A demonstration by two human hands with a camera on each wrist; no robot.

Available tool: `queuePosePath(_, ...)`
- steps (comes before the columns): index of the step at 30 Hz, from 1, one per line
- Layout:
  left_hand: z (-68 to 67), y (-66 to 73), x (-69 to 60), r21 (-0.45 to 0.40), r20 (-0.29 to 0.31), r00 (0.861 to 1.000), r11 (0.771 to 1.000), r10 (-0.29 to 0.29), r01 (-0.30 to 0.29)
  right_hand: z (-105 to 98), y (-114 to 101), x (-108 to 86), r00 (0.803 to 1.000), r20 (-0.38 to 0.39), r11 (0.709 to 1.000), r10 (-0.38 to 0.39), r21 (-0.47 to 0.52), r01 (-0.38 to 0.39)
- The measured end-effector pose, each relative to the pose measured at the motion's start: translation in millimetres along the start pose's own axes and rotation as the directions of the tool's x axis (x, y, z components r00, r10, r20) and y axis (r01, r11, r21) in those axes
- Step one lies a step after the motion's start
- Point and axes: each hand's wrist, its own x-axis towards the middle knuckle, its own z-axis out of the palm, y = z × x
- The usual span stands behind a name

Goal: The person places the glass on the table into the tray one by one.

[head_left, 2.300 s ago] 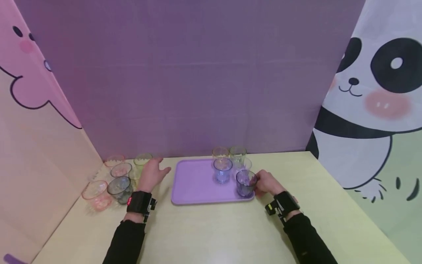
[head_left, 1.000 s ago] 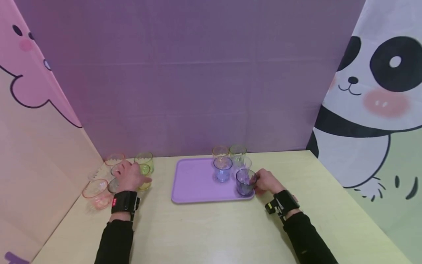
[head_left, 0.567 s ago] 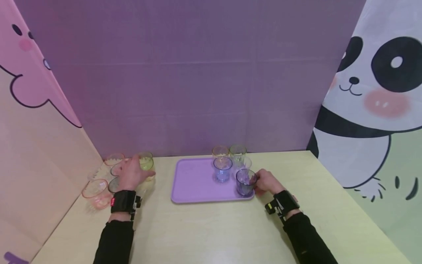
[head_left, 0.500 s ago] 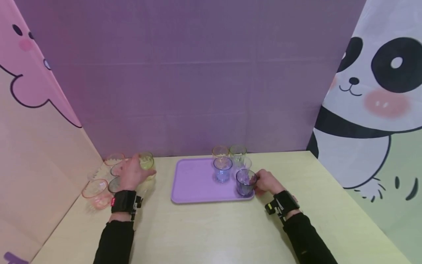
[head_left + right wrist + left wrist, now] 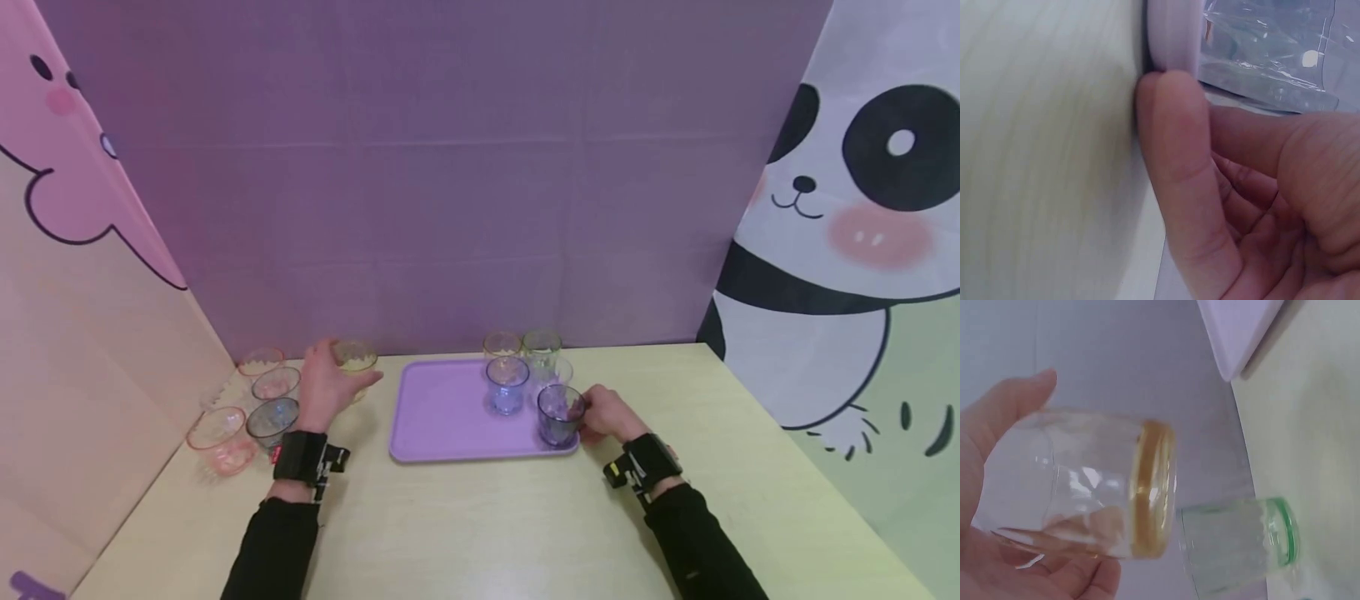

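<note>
My left hand grips a clear drinking glass with a yellow-amber base, lifted off the table; the glass lies sideways in the left wrist view. Beyond it stands a green-tinted glass. At the right front corner of the purple tray, my right hand pinches the rim, its fingers against the edge. Just inside that rim is a dark grey glass, and a blue glass stands behind it on the tray.
Left of my left hand stand a dark blue-grey glass, pink glasses and others by the side wall. An amber-rimmed glass, a green glass and a clear glass cluster at the tray's back right.
My left hand moved left to the glasses, took hold of the yellow glass, and has carried it up and right towards the tray. The right hand stays at the tray's corner.
</note>
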Motion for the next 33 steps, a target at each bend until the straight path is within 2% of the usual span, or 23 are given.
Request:
queuePosePath(5, 10.8, 7.0, -2.8, -0.054, -0.031, 1.000, 0.999, 0.006, -0.007, 0, 0, -0.5, 1.000, -0.002, 1.000, 0.000, -0.002, 0.000)
queuePosePath(8, 15.3, 12.0, -5.6, -0.082, -0.004, 1.000, 0.997, -0.003, 0.003, 1, 0, -0.3, 1.000, 0.000, 1.000, 0.000, 0.005, 0.000)
queuePosePath(11, 19.8, 15.8, -8.1, -0.166, 0.051, 0.999, 0.986, 0.002, 0.006, 1, 0, -0.3, 1.000, 0.000, 1.000, -0.006, 0.010, 0.006)
queuePosePath(14, 24.7, 20.3, -11.3, -0.308, 0.148, 0.989, 0.950, -0.004, 0.050, 0, 0, -0.2, 1.000, 0.001, 1.000, -0.009, 0.022, 0.009)
queuePosePath(18, 33.1, 28.0, -15.9, -0.417, 0.255, 0.967, 0.901, -0.012, 0.121, 0, 2, 0.2, 1.000, 0.003, 1.000, -0.011, 0.028, 0.011)
queuePosePath(20, 38.4, 31.7, -18.0, -0.447, 0.282, 0.959, 0.885, -0.001, 0.132, 0, 2, 0.5, 1.000, 0.005, 1.000, -0.008, 0.023, 0.008)
queuePosePath(23, 47.2, 37.7, -21.9, -0.480, 0.293, 0.956, 0.866, 0.009, 0.139, 0, 3, 1.0, 1.000, 0.007, 1.000, -0.003, 0.021, 0.003)
queuePosePath(25, 53.4, 42.1, -24.7, -0.486, 0.289, 0.957, 0.863, 0.009, 0.139, 1, 2, 0.9, 1.000, 0.006, 1.000, -0.007, 0.025, 0.007)
queuePosePath(30, 72.3, 54.5, -31.0, -0.440, 0.263, 0.965, 0.891, 0.008, 0.112, 1, 3, 0.4, 1.000, 0.001, 0.998, -0.029, 0.049, 0.029)
queuePosePath(33, 84.2, 62.9, -35.1, -0.442, 0.282, 0.959, 0.891, 0.031, 0.101, 1, 4, 0.8, 0.999, 0.001, 0.998, -0.033, 0.053, 0.033)
